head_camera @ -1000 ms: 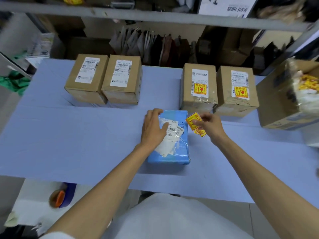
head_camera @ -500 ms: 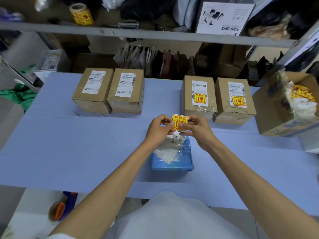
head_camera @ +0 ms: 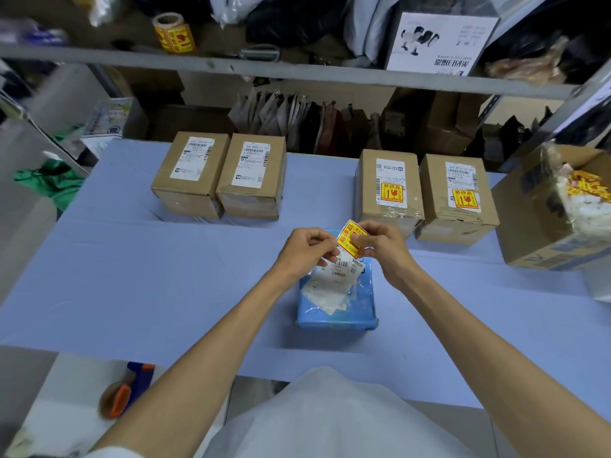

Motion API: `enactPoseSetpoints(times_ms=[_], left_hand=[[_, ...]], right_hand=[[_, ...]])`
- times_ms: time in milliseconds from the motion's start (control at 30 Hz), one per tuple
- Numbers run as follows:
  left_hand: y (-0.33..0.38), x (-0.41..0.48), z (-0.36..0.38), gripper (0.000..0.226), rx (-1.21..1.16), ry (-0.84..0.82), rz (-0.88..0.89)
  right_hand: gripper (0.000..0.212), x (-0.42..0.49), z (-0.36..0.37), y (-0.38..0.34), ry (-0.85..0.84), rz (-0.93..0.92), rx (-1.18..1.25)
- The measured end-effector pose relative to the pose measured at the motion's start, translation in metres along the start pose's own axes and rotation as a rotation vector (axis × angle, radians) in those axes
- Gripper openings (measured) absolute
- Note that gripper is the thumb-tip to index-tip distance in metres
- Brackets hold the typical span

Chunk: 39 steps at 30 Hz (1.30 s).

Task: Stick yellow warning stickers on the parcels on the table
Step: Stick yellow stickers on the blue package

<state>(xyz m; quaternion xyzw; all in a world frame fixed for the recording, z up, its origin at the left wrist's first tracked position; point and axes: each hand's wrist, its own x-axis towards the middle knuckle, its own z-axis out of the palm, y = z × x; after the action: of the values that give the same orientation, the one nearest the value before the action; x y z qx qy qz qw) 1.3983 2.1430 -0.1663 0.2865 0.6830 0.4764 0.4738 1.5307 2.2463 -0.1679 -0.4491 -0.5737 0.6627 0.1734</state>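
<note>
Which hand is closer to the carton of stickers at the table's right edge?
Right. The right hand pinches the yellow sticker over the blue parcel, left of the carton; the left hand is farther left, also on the sticker.

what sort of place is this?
Probably a small parcel packing or dispatch room: cardboard parcels with shipping labels on a blue table, and a roll of yellow stickers on the metal shelf above, which is crammed with bags and boxes.
</note>
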Motion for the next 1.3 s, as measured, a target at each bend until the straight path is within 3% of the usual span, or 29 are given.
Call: enactPoseSetpoints(times_ms=[167,267,333,400,567,1033,1300], left_hand=[[-0.001,-0.002,-0.001,0.009,-0.016,-0.018,-0.009],[-0.001,-0.004,0.000,0.010,-0.034,-0.018,-0.003],[-0.001,-0.005,0.001,0.010,-0.056,-0.020,0.007],[-0.002,-0.005,0.003,0.010,-0.064,-0.024,0.018],[-0.003,-0.005,0.005,0.011,-0.046,-0.020,0.037],[-0.005,-0.004,0.007,0.009,-0.042,0.025,0.052],[-0.006,-0.001,0.008,0.008,0.047,0.027,0.102]], right_hand=[[0.018,0.000,-0.001,0.005,0.033,-0.015,-0.034],[0.025,-0.002,-0.001,0.010,0.079,-0.083,-0.174],[0.019,-0.004,0.000,0.012,0.091,-0.155,-0.242],[0.003,-0.007,0.001,0.011,0.045,-0.174,-0.230],[0.016,-0.013,0.001,0.008,-0.077,-0.190,-0.229],[0.018,-0.018,0.000,0.008,-0.076,-0.224,-0.315],[0.011,-0.022,0.001,0.003,-0.053,-0.207,-0.241]])
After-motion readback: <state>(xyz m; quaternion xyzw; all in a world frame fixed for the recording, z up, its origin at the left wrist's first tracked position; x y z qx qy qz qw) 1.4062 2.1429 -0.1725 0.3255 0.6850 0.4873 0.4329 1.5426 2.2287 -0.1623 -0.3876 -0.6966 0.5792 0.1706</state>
